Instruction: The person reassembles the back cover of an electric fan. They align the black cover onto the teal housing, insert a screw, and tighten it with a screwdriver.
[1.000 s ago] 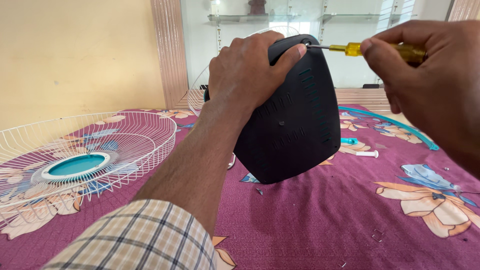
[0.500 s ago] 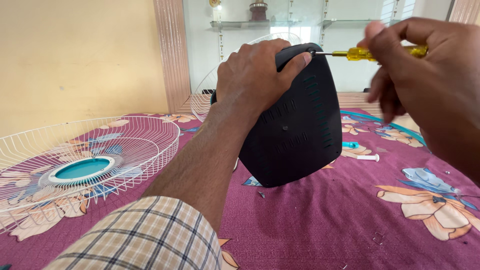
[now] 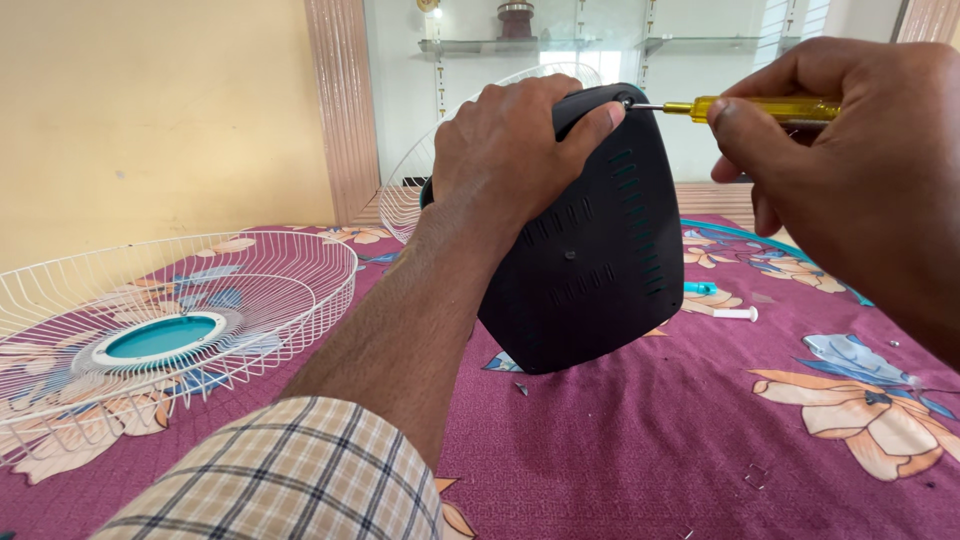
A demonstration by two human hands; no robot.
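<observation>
My left hand grips the top of a black plastic fan motor housing, which stands upright on the maroon flowered cloth. My right hand holds a yellow-handled screwdriver level, its metal tip set into a screw at the housing's upper right edge, just beside my left thumb. A second white wire guard shows behind the housing, mostly hidden.
A white wire fan guard with a teal centre lies flat at the left. A teal ring strip, a small teal piece, a white peg and tiny metal bits lie on the cloth to the right. Glass shelves stand behind.
My right hand's fingers have shifted round the screwdriver handle, turning it in place. The housing and my left hand stay where they were half a second ago.
</observation>
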